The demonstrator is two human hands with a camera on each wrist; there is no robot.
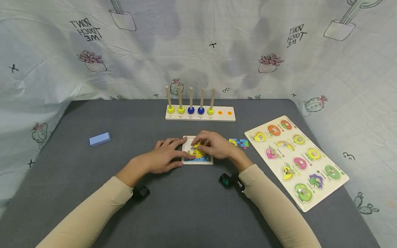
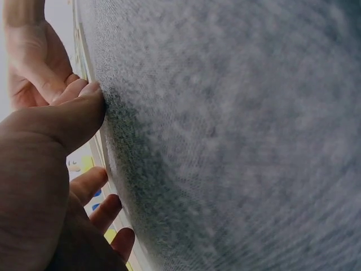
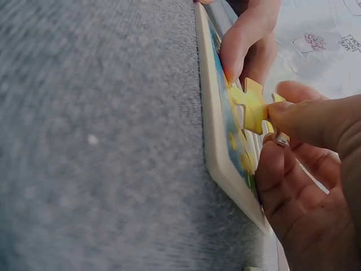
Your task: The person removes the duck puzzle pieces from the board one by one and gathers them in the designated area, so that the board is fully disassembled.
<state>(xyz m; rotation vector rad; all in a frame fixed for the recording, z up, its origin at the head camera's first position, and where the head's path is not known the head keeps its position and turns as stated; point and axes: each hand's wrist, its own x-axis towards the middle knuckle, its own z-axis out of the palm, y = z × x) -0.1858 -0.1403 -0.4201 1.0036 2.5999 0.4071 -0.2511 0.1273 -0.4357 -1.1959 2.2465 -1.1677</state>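
Observation:
A small framed jigsaw puzzle (image 1: 187,146) lies on the grey table between the hands, with blue and yellow pieces in it. My left hand (image 1: 162,157) rests at its left side, fingers spread and the thumb at the near edge. My right hand (image 1: 217,144) is over the right part. In the right wrist view, its thumb and fingers pinch a yellow jigsaw piece (image 3: 255,107), tilted up above the frame (image 3: 211,121). A left fingertip (image 3: 231,65) touches the puzzle close by. Part of the picture is hidden under the hands.
Two loose jigsaw pieces (image 1: 244,143) lie right of the right hand. Beyond them is a large fruit peg board (image 1: 282,159). A peg stand (image 1: 200,117) with yellow and blue rings stands at the back. A blue block (image 1: 99,139) lies at left.

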